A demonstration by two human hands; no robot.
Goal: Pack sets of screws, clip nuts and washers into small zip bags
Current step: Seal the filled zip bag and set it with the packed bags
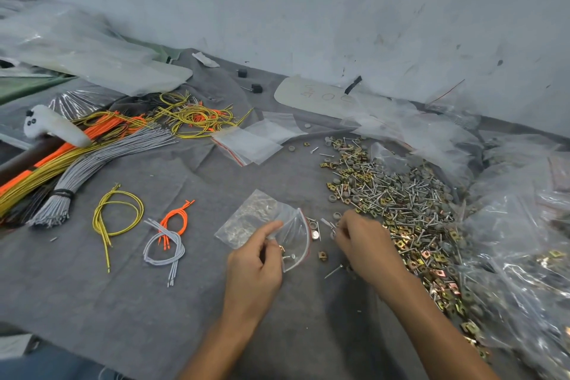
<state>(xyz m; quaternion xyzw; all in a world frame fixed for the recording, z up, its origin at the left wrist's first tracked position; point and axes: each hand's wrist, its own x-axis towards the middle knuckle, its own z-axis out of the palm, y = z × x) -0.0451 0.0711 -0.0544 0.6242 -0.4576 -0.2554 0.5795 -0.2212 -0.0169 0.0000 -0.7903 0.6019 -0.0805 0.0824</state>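
Two hands work low in my view, over a grey cloth [148, 302]. My left hand [253, 265] pinches the lip of a small zip bag [253, 216] between thumb and fingers, holding its mouth agape. A screw and a brass clip nut seem to lie just inside. My right hand [364, 244] sits just right of that mouth, fingertips bunched downward over small parts. Whether they have anything pinched I cannot tell.

What matters is the mouth: its red zip line [306, 233] runs near to far and faces right, straight at the right hand, with the bag's body trailing away to the left. So I judge the feeding falls to the right hand — a short leftward carry.

Between hand and mouth lie a washer [314, 235], a loose clip nut [323, 255] and a loose screw [334, 271]. Beyond the right hand spreads the mixed pile [401, 200] of all three parts. Farther off — spare zip bags [249, 145], and wire bundles [92, 157] to the left.
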